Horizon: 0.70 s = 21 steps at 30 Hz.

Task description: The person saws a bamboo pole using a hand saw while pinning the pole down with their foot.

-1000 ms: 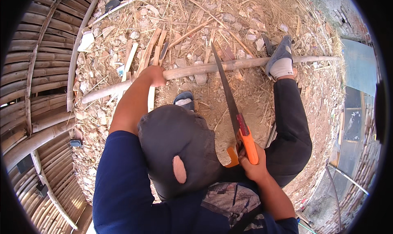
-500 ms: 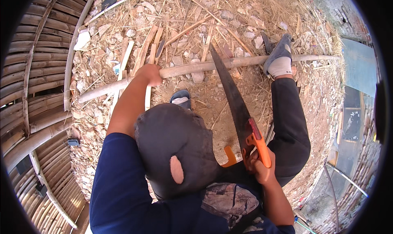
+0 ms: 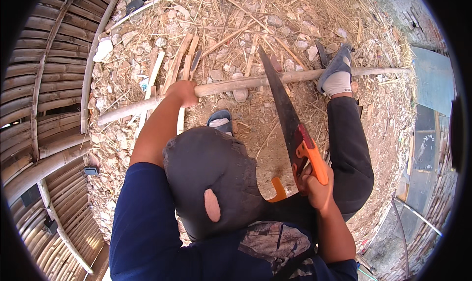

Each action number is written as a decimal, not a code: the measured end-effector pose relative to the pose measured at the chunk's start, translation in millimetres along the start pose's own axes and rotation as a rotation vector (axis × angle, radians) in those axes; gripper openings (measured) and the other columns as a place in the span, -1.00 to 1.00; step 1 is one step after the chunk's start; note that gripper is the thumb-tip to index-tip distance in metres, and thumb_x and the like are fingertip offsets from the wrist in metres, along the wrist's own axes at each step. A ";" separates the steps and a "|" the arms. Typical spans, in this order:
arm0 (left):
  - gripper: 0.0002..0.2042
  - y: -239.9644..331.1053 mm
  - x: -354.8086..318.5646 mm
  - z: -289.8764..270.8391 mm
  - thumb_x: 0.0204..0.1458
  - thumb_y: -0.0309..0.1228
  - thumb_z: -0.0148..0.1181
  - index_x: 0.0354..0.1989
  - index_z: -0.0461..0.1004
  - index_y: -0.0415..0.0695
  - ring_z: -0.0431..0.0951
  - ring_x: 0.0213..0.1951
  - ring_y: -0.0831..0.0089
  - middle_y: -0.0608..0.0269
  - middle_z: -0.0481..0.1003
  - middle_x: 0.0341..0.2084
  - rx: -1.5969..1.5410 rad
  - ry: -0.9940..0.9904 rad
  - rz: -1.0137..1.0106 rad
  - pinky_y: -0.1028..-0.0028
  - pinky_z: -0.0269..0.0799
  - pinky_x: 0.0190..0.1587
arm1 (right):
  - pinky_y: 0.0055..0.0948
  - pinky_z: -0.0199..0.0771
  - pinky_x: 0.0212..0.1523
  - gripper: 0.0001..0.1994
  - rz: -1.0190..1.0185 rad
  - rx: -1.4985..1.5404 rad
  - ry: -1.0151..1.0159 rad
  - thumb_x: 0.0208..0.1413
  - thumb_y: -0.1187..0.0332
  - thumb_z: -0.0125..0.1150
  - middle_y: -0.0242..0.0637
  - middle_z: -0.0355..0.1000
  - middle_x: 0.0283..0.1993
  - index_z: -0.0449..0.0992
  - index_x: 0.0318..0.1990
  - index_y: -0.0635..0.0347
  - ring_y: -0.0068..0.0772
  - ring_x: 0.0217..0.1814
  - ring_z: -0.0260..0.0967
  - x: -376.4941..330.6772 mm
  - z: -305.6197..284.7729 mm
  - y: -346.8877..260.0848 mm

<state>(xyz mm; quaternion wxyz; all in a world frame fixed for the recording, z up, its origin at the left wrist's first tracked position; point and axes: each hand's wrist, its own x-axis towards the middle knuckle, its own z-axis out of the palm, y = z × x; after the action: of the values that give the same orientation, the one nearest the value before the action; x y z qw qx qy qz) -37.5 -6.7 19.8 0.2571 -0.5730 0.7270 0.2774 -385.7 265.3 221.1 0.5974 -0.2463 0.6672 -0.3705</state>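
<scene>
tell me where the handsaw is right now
In the head view, the handsaw is right of centre, its orange handle in the right hand, its blade crossing over the long pole.

Can see bamboo-slat wall (image 3: 56, 74) on far L, w/ round pole (image 3: 90, 70) along its R edge & thinner pale pole (image 3: 62, 232) slanting across lower part. Can make out sm. dk. block (image 3: 91, 170) nr wall's foot, whitish stone (image 3: 103, 50) farther up, dk. lump (image 3: 134, 6) nr top L. On ground: dry straw (image 3: 334, 6) mixed w/ stones (image 3: 274, 21), plus lt. wood strips (image 3: 179, 60) roughly side by side, L of ctr. Upper R: grey wall (image 3: 400, 3); below it, blue-grey sheet (image 3: 432, 77), then dk. panels (image 3: 424, 148). Lower R: pale rod (image 3: 420, 217) nr thin dk. cable (image 3: 403, 234).
</scene>
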 end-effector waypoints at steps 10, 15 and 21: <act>-0.53 -5.7 8.3 -2.4 -0.14 -0.31 0.30 0.04 0.63 -0.06 0.66 0.03 0.12 0.02 0.66 -0.06 -0.068 -0.032 0.059 0.22 0.56 0.14 | -0.52 0.39 -0.44 -0.91 -0.029 -0.046 0.014 -0.07 0.58 0.07 -0.32 0.36 -0.44 0.36 -0.36 0.25 -0.54 -0.57 0.28 -61.7 -18.8 -0.4; -0.52 -3.4 10.4 -1.9 -0.12 -0.32 0.28 0.07 0.62 -0.07 0.66 0.03 0.11 0.02 0.66 -0.05 -0.085 -0.045 0.042 0.22 0.56 0.15 | -0.53 0.38 -0.44 -0.92 -0.035 -0.107 -0.043 -0.03 0.60 0.06 -0.32 0.36 -0.44 0.36 -0.35 0.25 -0.56 -0.56 0.28 -28.7 -5.4 6.1; -0.56 -10.3 10.8 5.9 -0.14 -0.30 0.31 -0.01 0.62 -0.11 0.65 0.00 0.04 -0.04 0.66 -0.10 -0.054 0.019 0.072 0.18 0.55 0.12 | -0.54 0.38 -0.41 -0.93 0.047 -0.045 -0.032 -0.01 0.59 0.05 -0.32 0.33 -0.46 0.35 -0.34 0.29 -0.55 -0.55 0.30 -27.1 0.7 -7.5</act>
<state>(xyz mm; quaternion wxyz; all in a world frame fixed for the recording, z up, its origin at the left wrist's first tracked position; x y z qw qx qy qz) -29.5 -11.9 7.0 0.2244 -0.5557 0.7419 0.3007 -381.4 281.5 243.6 0.6109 -0.2498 0.6714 -0.3370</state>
